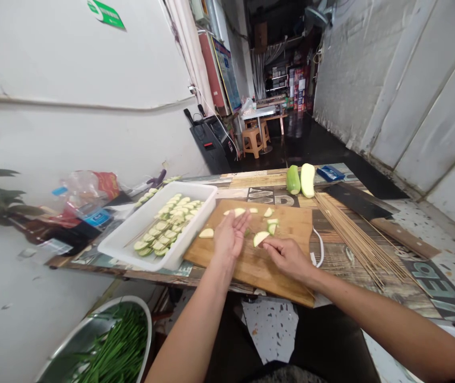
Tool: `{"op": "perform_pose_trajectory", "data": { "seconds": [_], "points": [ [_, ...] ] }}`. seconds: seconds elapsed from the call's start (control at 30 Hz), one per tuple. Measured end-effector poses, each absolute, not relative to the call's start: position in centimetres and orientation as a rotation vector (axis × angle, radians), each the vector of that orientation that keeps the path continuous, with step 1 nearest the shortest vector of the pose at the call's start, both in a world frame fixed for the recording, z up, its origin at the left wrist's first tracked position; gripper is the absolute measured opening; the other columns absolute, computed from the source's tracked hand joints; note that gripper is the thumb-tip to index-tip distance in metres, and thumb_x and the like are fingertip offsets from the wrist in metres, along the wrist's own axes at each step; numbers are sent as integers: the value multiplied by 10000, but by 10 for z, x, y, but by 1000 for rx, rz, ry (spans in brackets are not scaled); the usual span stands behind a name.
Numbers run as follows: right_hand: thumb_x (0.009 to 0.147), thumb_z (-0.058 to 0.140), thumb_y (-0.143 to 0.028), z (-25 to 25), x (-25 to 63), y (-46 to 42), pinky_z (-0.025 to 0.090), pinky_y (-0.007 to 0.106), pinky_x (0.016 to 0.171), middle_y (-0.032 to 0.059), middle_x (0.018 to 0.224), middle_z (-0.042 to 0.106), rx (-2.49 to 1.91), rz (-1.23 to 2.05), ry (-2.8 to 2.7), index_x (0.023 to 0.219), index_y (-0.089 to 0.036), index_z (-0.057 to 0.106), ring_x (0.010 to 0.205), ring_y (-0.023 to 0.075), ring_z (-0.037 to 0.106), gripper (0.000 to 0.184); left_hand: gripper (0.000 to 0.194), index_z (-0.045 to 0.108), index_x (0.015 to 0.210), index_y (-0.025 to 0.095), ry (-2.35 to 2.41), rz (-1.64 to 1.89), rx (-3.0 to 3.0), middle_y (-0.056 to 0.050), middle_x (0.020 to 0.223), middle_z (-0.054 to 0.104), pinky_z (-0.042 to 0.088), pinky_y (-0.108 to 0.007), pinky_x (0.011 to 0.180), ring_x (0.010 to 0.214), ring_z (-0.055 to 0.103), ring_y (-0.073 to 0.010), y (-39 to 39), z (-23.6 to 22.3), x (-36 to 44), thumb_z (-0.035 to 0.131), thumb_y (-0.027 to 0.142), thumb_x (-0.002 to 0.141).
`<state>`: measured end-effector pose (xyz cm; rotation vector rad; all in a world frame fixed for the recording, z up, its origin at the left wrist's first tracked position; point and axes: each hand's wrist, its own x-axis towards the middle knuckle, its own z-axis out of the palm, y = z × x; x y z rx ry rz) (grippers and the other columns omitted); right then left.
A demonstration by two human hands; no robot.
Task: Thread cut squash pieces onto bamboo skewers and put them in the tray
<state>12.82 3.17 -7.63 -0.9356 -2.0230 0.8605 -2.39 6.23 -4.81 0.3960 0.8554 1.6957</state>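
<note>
A wooden cutting board (287, 268) lies on the table with several pale zucchini slices (269, 213) scattered on it. My left hand (231, 234) rests on the board with its fingers stretched toward the slices, holding nothing that I can see. My right hand (285, 255) is closed in a pinch on one zucchini slice (259, 238) near the board's middle. Left of the board stands a white tray (131, 234) filled with skewered zucchini slices (167, 226).
Bamboo skewers (355, 236) lie in a bundle right of the board, a cleaver (361, 205) beyond them. Two zucchini halves (301, 180) sit at the table's far edge. A metal bowl of green chives (111, 348) stands below left. Bags clutter the far left.
</note>
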Motion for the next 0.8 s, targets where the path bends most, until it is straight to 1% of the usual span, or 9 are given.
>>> {"op": "perform_pose_trajectory", "data": {
  "seconds": [0.27,0.4,0.73,0.8],
  "points": [
    [827,384,-193,-77,128,31,280,207,506,-31,525,399,-966,827,-2021,671,-162,565,503,98,390,242,48,489,768,95,876,1743,387,-166,755,651,509,-376,785,833,650,-248,64,-50,-15,513,119,802],
    [828,387,-192,-78,128,31,292,209,520,-27,537,430,-986,826,-2029,685,-156,580,512,100,414,243,39,500,783,91,879,1747,387,-155,755,649,505,-384,792,829,651,-244,63,-53,-12,521,120,797],
    [821,398,-188,-79,127,32,281,206,499,-28,516,427,-999,787,-2018,679,-158,587,491,98,401,238,55,492,744,108,909,1740,378,-125,719,658,513,-377,777,792,658,-228,61,-52,-6,516,117,793],
    [828,393,-195,-80,127,32,286,210,509,-25,524,445,-992,779,-2017,672,-157,582,496,99,414,249,49,492,749,110,926,1736,360,-130,723,657,515,-374,770,788,659,-225,60,-53,-6,517,113,791]
  ]
}}
